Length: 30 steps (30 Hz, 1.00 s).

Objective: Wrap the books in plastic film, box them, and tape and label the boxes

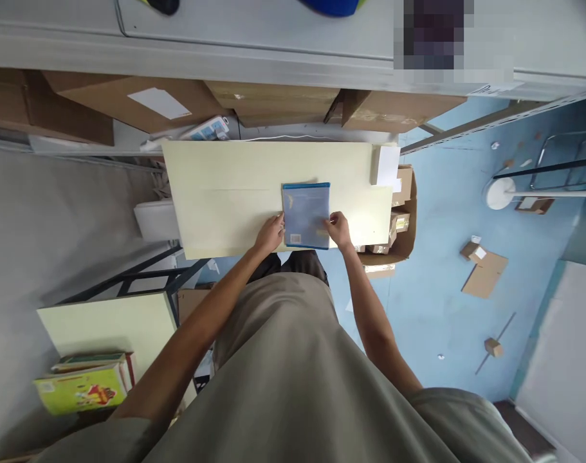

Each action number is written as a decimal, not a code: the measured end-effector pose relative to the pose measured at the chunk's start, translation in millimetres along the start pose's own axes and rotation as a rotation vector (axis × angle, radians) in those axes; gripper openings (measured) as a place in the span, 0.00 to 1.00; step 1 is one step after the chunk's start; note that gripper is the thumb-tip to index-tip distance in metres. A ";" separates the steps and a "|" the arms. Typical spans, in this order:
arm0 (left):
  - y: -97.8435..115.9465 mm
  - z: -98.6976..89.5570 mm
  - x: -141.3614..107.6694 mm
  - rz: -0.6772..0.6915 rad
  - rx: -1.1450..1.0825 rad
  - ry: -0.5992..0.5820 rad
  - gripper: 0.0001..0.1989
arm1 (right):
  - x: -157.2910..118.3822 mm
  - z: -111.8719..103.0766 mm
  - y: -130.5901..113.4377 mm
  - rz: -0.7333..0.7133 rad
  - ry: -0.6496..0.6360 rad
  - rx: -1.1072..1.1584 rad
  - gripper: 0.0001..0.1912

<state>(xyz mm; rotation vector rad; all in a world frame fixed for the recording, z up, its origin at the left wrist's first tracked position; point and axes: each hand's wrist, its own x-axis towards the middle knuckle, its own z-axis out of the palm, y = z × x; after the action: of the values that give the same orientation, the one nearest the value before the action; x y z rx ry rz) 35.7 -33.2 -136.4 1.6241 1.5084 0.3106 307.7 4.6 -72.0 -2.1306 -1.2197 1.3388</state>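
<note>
A thin, flat blue book or folder (306, 215) with darker blue edges lies on the pale yellow table in front of me. A small pale label is near its lower left corner; which of the two kinds it is, I cannot tell. My left hand (271, 233) is at its left edge, fingers curled against the side. At the right edge, my right hand (338, 229) pinches it between thumb and fingers. The pale yellow tabletop (235, 212) reaches out on both sides of it.
A white box (386, 165) sits at the table's right back corner. Cardboard boxes (280, 106) fill the shelf behind. An open carton (408, 225) with smaller boxes stands right of the table. Several books (87, 386) are stacked on a lower surface at left.
</note>
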 end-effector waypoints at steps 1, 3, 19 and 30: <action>0.6 -1.5 0.2 0.034 0.028 0.004 0.30 | -4.8 -2.9 -6.4 -0.025 0.040 -0.036 0.16; 1.2 -2.6 -0.1 0.105 0.051 -0.012 0.27 | -15.3 -6.4 -21.8 -0.071 0.107 -0.123 0.15; -35.4 -57.1 -16.8 -0.095 -0.606 0.092 0.11 | -98.5 160.7 -110.6 -0.208 -0.051 -0.621 0.07; -100.8 -63.8 -35.6 -0.269 -0.478 0.162 0.21 | -51.8 145.2 -51.8 -0.071 0.120 -0.446 0.21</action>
<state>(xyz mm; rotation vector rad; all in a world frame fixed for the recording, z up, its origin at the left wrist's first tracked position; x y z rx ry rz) -85.6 -50.3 -158.5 1.0288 1.6012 0.6106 148.9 -29.0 -80.7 -2.3877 -1.6464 0.9582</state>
